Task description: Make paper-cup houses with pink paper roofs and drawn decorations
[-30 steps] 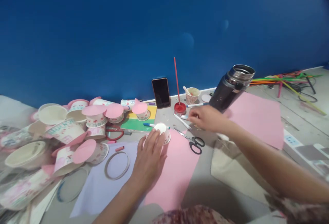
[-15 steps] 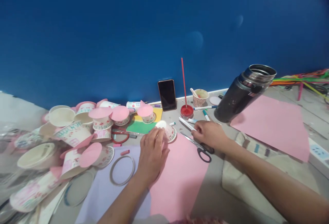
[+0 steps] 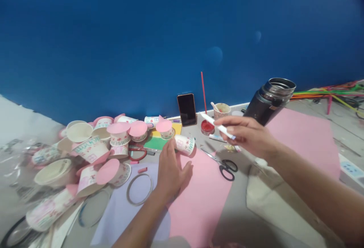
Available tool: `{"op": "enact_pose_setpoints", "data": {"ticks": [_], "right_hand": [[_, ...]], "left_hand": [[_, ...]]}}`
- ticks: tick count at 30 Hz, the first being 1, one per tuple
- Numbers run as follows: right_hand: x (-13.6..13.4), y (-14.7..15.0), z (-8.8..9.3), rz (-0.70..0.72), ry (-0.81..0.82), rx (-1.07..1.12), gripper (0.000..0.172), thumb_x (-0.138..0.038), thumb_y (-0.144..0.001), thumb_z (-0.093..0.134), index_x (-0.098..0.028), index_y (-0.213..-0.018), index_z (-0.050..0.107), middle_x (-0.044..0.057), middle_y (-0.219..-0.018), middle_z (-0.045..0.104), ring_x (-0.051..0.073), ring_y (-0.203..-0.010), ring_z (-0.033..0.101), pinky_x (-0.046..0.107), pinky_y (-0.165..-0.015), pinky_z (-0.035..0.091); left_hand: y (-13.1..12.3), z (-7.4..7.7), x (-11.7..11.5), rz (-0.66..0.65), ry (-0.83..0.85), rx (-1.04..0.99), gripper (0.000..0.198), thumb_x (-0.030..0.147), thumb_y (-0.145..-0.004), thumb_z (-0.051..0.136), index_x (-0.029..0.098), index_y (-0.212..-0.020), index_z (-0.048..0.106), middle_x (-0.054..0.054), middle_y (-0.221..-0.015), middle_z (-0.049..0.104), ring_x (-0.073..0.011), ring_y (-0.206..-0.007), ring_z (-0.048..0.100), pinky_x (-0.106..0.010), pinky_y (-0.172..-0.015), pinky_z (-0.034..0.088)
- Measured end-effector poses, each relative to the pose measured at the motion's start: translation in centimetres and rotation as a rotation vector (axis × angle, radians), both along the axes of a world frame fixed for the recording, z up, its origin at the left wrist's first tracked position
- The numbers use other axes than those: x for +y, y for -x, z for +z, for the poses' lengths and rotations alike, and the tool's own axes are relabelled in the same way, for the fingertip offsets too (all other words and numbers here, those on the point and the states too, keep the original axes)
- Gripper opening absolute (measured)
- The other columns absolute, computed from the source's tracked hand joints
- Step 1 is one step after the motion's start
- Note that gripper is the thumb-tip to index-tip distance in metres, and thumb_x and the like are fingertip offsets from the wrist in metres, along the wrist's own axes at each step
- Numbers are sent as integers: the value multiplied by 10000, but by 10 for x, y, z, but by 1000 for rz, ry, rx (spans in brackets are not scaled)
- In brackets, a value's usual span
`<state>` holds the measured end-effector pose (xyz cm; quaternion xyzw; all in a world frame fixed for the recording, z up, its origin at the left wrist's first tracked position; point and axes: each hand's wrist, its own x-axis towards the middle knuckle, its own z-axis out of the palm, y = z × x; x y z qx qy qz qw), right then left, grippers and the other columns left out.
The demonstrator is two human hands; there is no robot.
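Observation:
My right hand (image 3: 250,134) is raised above the table, its fingers closed round a white marker (image 3: 213,122) with a bluish-purple end. On its side lies a small paper cup (image 3: 185,145) with drawings on it. My left hand (image 3: 172,168) is beside that cup, fingertips at its left end and thumb spread apart below. Pink paper (image 3: 201,198) lies under the cup and the left hand. Black-handled scissors (image 3: 223,167) rest partly open between the hands.
Many decorated cups with pink paper pieces (image 3: 118,128) crowd the left side, near a tape roll (image 3: 139,189) on lilac paper (image 3: 113,214). A phone (image 3: 187,109) leans on the blue wall. A red pot (image 3: 207,127) and a dark flask (image 3: 265,104) stand at the back.
My right hand has lifted off the table with the white marker. The cup beside my left hand has turned, so its drawn side shows now. The left thumb has spread away.

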<state>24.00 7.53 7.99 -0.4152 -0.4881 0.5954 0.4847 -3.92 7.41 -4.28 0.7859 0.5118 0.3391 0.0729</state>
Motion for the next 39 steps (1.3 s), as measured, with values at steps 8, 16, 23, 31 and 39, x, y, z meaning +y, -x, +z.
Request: {"op": "enact_pose_setpoints", "data": {"ticks": [8, 16, 23, 31, 39], "right_hand": [[4, 28, 44, -72, -503, 62, 607, -379, -646, 975, -268, -1201, 756, 3, -922, 709, 148, -755, 623, 285, -631, 549], [4, 28, 15, -625, -667, -331, 153, -359, -922, 736, -265, -1034, 782, -17, -743, 664, 129, -609, 571, 281, -563, 488], [19, 12, 19, -494, -464, -1, 325, -540, -881, 781, -255, -1038, 772, 8, -789, 744, 111, -581, 584, 255, -512, 457], [36, 50, -25, -115, 34, 380, 407, -527, -746, 887, -184, -810, 677, -99, -489, 443, 43, -426, 302, 185, -408, 245], [38, 71, -61, -104, 179, 345, 447, -555, -723, 899, -195, -793, 642, -44, -568, 608, 56, -437, 414, 191, -414, 310]], "left_hand": [[-42, 23, 10, 192, 213, 97, 1022, 450, -774, 844, 180, -1578, 275, -244, -1579, 485, -421, -1506, 435, -609, -1186, 359], [-69, 43, 19, 359, 161, 118, 1063, 603, -838, 746, 144, -1623, 197, -261, -1326, 599, -498, -1299, 562, -660, -979, 463], [-45, 40, 13, 76, 178, -164, 954, 362, -834, 787, 220, -1612, 253, -209, -1486, 504, -385, -1407, 511, -594, -1130, 451], [15, 37, -5, 31, 202, -435, 949, 490, -831, 831, 353, -1613, 310, -145, -1608, 428, -372, -1470, 483, -571, -1150, 497], [26, 12, -10, -21, 154, -477, 759, 569, -981, 612, 344, -1633, 296, -153, -1635, 365, -382, -1486, 453, -604, -1176, 468]]}}
